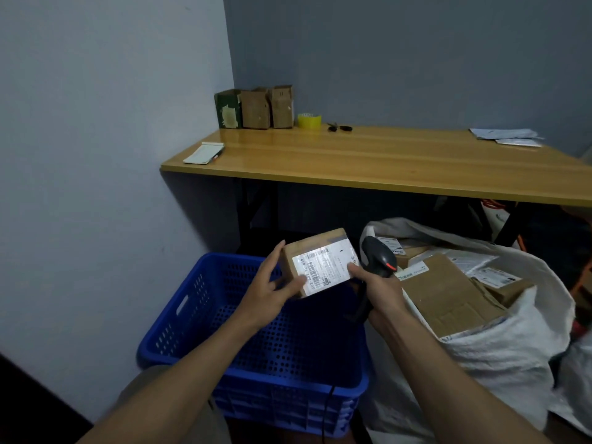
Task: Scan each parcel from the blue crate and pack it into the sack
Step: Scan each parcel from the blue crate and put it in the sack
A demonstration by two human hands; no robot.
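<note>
**Q:** Where is the parcel?
**A:** The parcel (320, 262) is off the floor, above the 12 o'clock edge of the crate (179, 315). Its white label faces up and tilts toward the camera.

**Q:** What is the left hand doing?
**A:** The left hand (272, 290) holds the parcel at its 9 o'clock side. The fingers (276, 255) curl along the left edge, and the thumb presses on the label's lower corner.

**Q:** And the right hand?
**A:** The right hand (378, 290) grips the handle of the scanner (379, 256), fingers closed round it. The thumb touches the parcel's 3 o'clock edge. The scanner head stands just beside the parcel, at its 3 o'clock.

**Q:** Where is the sack?
**A:** The sack (499, 357) stands at 3 o'clock of the crate, mouth open. Packed parcels (448, 290) lie inside, labels showing.

**Q:** What else is in view?
**A:** The bench (384, 161) is at 12 o'clock. At its far-left corner it carries three boxes (256, 108), with a tape roll (309, 120) and scissors (340, 127) at their 3 o'clock. A notepad (203, 153) lies at its near-left corner and papers (506, 136) at its far-right end.
</note>
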